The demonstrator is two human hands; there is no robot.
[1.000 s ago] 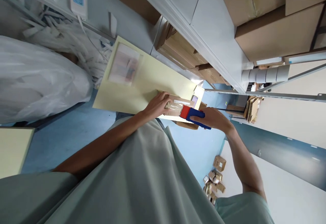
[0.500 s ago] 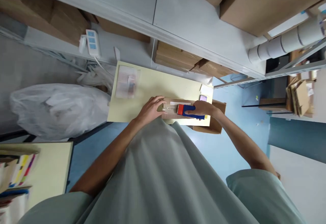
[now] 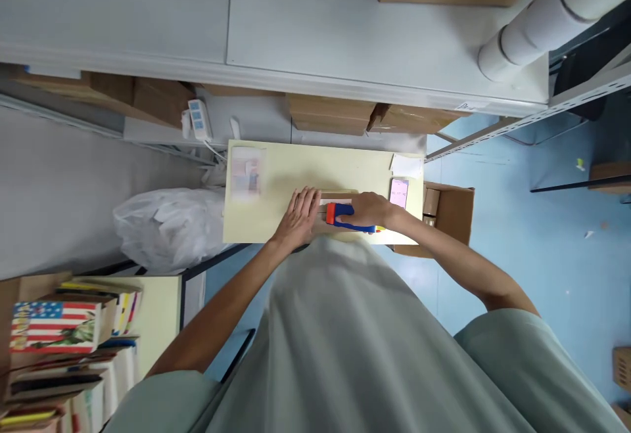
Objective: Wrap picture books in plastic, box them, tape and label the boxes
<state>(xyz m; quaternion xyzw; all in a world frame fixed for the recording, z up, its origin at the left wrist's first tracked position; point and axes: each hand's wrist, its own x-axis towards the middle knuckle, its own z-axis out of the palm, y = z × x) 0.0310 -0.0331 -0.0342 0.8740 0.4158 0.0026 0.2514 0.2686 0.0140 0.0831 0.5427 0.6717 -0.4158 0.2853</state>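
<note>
A small brown cardboard box lies on the pale yellow table close to my body. My left hand rests on the box's left end, its fingers extended and pointing away from me. Over the right part of the box, my right hand is wrapped round a blue and red tape dispenser, whose red end points left. A phone with a lit screen lies right of my right hand, with white paper behind it.
An open carton holding smaller boxes stands beyond the table's right edge. A grey shelf crosses behind the table. Left are a clear plastic bag, a power strip and books.
My left hand has gone from curled at the box's left end to lying flatter over it. The dispenser has moved left along the box in my right hand. The view has shifted.
</note>
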